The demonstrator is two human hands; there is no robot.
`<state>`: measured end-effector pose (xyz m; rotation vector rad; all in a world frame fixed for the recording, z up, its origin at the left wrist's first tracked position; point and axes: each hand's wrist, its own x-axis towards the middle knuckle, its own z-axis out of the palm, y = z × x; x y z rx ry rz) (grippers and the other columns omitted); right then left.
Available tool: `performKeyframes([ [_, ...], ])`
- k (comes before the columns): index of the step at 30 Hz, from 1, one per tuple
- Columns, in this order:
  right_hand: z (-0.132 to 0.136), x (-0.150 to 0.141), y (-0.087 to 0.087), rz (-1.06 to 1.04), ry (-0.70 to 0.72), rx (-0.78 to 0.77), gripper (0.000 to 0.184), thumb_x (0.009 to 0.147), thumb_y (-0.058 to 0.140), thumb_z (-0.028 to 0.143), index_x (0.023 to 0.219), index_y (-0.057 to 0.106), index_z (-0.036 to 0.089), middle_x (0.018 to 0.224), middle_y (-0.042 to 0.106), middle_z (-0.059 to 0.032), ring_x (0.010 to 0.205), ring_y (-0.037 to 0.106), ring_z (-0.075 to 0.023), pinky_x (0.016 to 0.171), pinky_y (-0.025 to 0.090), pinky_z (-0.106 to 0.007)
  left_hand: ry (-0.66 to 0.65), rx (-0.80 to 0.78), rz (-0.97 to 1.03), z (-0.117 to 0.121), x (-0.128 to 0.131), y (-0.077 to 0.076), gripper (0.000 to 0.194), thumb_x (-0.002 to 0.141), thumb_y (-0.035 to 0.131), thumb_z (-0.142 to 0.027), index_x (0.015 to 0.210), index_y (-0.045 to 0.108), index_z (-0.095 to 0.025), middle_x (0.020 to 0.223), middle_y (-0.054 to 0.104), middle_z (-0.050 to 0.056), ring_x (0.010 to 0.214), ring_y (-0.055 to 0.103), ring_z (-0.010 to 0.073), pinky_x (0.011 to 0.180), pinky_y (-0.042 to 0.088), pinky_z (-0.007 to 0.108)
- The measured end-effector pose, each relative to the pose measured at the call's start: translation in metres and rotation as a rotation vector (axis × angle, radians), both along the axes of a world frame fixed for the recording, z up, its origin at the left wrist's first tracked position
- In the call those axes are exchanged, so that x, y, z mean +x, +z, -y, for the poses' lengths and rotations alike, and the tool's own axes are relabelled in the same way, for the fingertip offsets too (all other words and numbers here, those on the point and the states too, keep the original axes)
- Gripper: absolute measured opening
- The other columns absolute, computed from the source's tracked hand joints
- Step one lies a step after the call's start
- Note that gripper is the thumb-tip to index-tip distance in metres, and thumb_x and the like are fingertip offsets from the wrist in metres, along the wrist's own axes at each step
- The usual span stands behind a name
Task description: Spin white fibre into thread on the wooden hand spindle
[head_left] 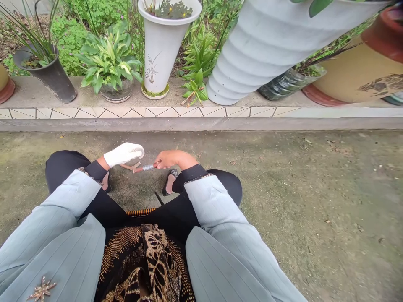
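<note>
My right hand, bare, is closed around a small hand tool with a reddish-brown handle. Silvery wire is wound about the handle's middle. A thin brownish head extends from its far end toward the left; its exact kind is not clear. My left hand wears a white glove and has its fingers curled in, just above that head. Whatever the gloved fingers hold, if anything, is hidden. Both hands are low between my bent knees, over the concrete ground.
Ahead runs a low ledge with a tiled edge. On it stand a dark pot, a leafy plant, a white vase, a large ribbed white pot and a tan pot. My dark shoes are close below the hands.
</note>
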<state>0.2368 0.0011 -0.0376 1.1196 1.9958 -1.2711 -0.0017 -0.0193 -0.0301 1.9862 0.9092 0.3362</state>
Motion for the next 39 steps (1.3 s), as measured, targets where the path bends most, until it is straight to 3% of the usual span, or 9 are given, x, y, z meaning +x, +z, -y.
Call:
performKeyframes([
  [8, 0.001, 0.014, 0.012, -0.462, 0.004, -0.341, 0.044, 0.076, 0.069, 0.033, 0.115, 0.069, 0.012, 0.069, 0.059, 0.0012, 0.056, 0.047, -0.0077, 0.054, 0.036, -0.022, 0.237, 0.005, -0.006, -0.010, -0.003, -0.014, 0.034, 0.088, 0.042, -0.041, 0.078, 0.060, -0.014, 0.075, 0.060, 0.002, 0.067, 0.050, 0.0128, 0.067, 0.040, 0.025],
  [14, -0.007, 0.040, 0.033, -0.982, -0.692, -0.069, 0.045, 0.075, 0.073, 0.043, 0.106, 0.064, 0.011, 0.067, 0.053, 0.0028, 0.053, 0.041, -0.0058, 0.048, 0.031, -0.019, 0.190, -0.122, 0.016, -0.005, 0.007, -0.013, 0.036, 0.089, 0.043, -0.045, 0.080, 0.059, -0.014, 0.069, 0.056, 0.000, 0.054, 0.041, 0.0091, 0.055, 0.035, 0.023],
  [18, -0.017, 0.043, 0.019, -0.899, -0.941, 0.151, 0.042, 0.079, 0.068, 0.041, 0.109, 0.063, 0.012, 0.068, 0.053, 0.0020, 0.051, 0.040, -0.0064, 0.047, 0.031, -0.019, -0.005, -0.082, 0.035, 0.001, 0.011, -0.009, 0.034, 0.090, 0.044, -0.042, 0.081, 0.060, -0.013, 0.077, 0.060, 0.002, 0.063, 0.049, 0.0109, 0.065, 0.040, 0.023],
  [21, -0.021, 0.035, 0.006, -0.485, -0.830, 0.337, 0.029, 0.084, 0.061, 0.029, 0.108, 0.067, 0.013, 0.069, 0.057, 0.0005, 0.053, 0.044, -0.0079, 0.052, 0.034, -0.021, -0.069, -0.040, 0.057, 0.004, 0.011, -0.007, 0.035, 0.092, 0.043, -0.043, 0.082, 0.060, -0.013, 0.077, 0.061, 0.002, 0.069, 0.053, 0.0123, 0.071, 0.041, 0.024],
  [24, -0.018, 0.023, 0.001, -0.163, -0.528, 0.442, 0.024, 0.086, 0.058, 0.025, 0.104, 0.071, 0.016, 0.073, 0.063, -0.0019, 0.060, 0.049, -0.0105, 0.059, 0.035, -0.023, -0.082, 0.005, 0.038, 0.005, 0.010, -0.002, 0.037, 0.093, 0.041, -0.042, 0.080, 0.060, -0.014, 0.077, 0.062, 0.002, 0.071, 0.054, 0.0127, 0.073, 0.041, 0.024],
  [28, -0.008, 0.005, -0.003, -0.004, -0.183, 0.209, 0.024, 0.086, 0.057, 0.022, 0.101, 0.073, 0.014, 0.071, 0.063, -0.0032, 0.059, 0.050, -0.0114, 0.058, 0.034, -0.025, -0.026, 0.086, -0.093, 0.004, 0.007, 0.001, 0.035, 0.091, 0.042, -0.040, 0.080, 0.062, -0.014, 0.074, 0.062, 0.001, 0.066, 0.050, 0.0123, 0.067, 0.039, 0.024],
  [35, 0.004, 0.004, -0.001, -0.346, 0.020, -0.363, 0.036, 0.079, 0.065, 0.026, 0.112, 0.069, 0.012, 0.063, 0.055, 0.0037, 0.053, 0.045, -0.0074, 0.051, 0.034, -0.021, 0.069, 0.102, -0.104, -0.004, -0.001, -0.007, 0.034, 0.090, 0.041, -0.040, 0.080, 0.061, -0.015, 0.077, 0.062, 0.002, 0.071, 0.053, 0.0140, 0.072, 0.040, 0.025],
  [37, 0.002, 0.015, 0.010, -0.547, -0.059, -0.395, 0.040, 0.078, 0.069, 0.033, 0.112, 0.067, 0.012, 0.066, 0.057, 0.0033, 0.053, 0.045, -0.0067, 0.052, 0.035, -0.021, 0.141, 0.066, -0.059, -0.004, 0.000, -0.010, 0.035, 0.089, 0.042, -0.043, 0.080, 0.061, -0.015, 0.077, 0.061, 0.002, 0.070, 0.053, 0.0141, 0.070, 0.040, 0.026],
  [39, -0.001, 0.027, 0.022, -0.788, -0.293, -0.317, 0.040, 0.077, 0.071, 0.038, 0.107, 0.066, 0.012, 0.066, 0.056, 0.0032, 0.053, 0.043, -0.0060, 0.050, 0.034, -0.020, 0.199, -0.019, 0.003, -0.003, 0.003, -0.011, 0.038, 0.090, 0.042, -0.047, 0.082, 0.060, -0.014, 0.073, 0.058, 0.002, 0.064, 0.049, 0.0125, 0.064, 0.039, 0.025],
])
